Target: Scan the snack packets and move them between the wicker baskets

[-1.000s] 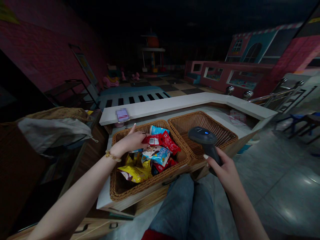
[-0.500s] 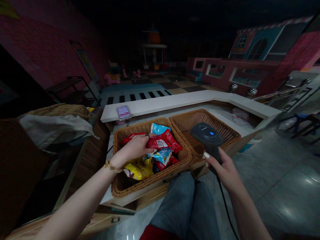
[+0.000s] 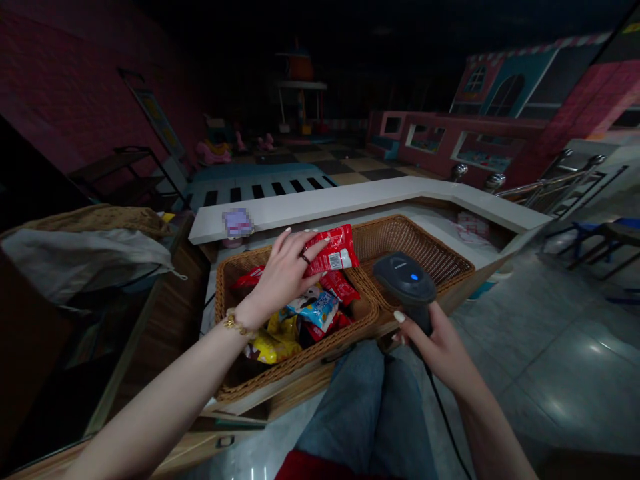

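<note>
My left hand (image 3: 285, 270) grips a red snack packet (image 3: 333, 251) and holds it up over the far rim of a woven wicker basket (image 3: 300, 353). That basket holds a heap of packets, including a yellow one (image 3: 270, 340) and a blue one (image 3: 315, 310), with more red packets beside them. My right hand (image 3: 437, 343) is closed around the handle of a dark corded barcode scanner (image 3: 405, 283), whose head hangs above a second wicker basket (image 3: 417, 250). No packets show in that second basket.
A white counter top (image 3: 350, 200) curves around the far side of both baskets, with a small pixelated item (image 3: 237, 223) on it. A grey cloth bag (image 3: 85, 257) lies to the left. My jeans-clad legs (image 3: 365, 417) are below, and a tiled floor (image 3: 550, 353) spreads to the right.
My left hand has lifted the red packet out of the heap, up to the far rim between the baskets. The scanner stays in my right hand, and the view has shifted slightly.
</note>
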